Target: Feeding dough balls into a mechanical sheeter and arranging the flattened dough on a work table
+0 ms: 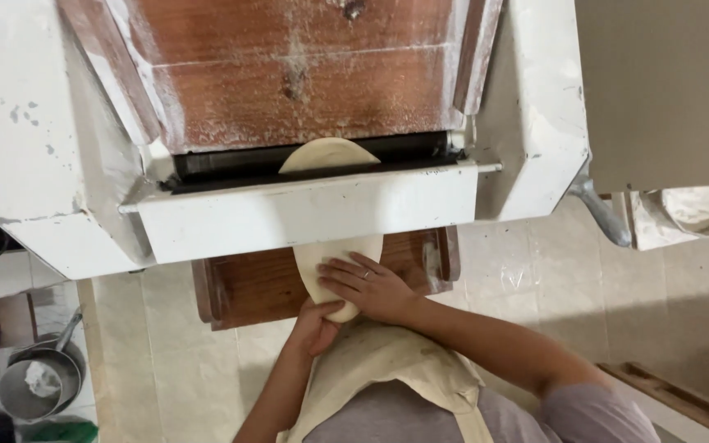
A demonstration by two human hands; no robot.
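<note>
1. Nearest the camera, the person wears a cream cloth apron [387, 361] over a grey short-sleeved shirt [584, 414]; both forearms reach forward from it toward the white-painted metal dough-rolling machine [305, 209].
2. The left hand [315, 326] sits just below the machine's lower wooden tray [248, 287], cupped under the near end of the pale, flattened oval sheet of dough [334, 267]. Its fingers curl up around the dough's rounded tip, loosely closed on it from beneath.
3. The right hand [367, 287] lies flat on top of the same dough sheet, fingers spread and extended to the left, palm down, pressing rather than gripping. A ring shows on one finger.
4. The dough sheet hangs out from under the machine's white front bar and rests on the reddish-brown lower tray, its far end hidden behind the bar.
5. Above the front bar, a second pale rounded piece of dough [328, 153] shows at the dark roller slot [305, 164], at the foot of the machine's flour-dusted upper wooden chute [297, 74].
6. Left of the machine, low on a tiled surface, stand round steel pans [38, 381].
7. Right of the machine, a lump of pale dough [697, 205] sits in a container under a grey panel.
</note>
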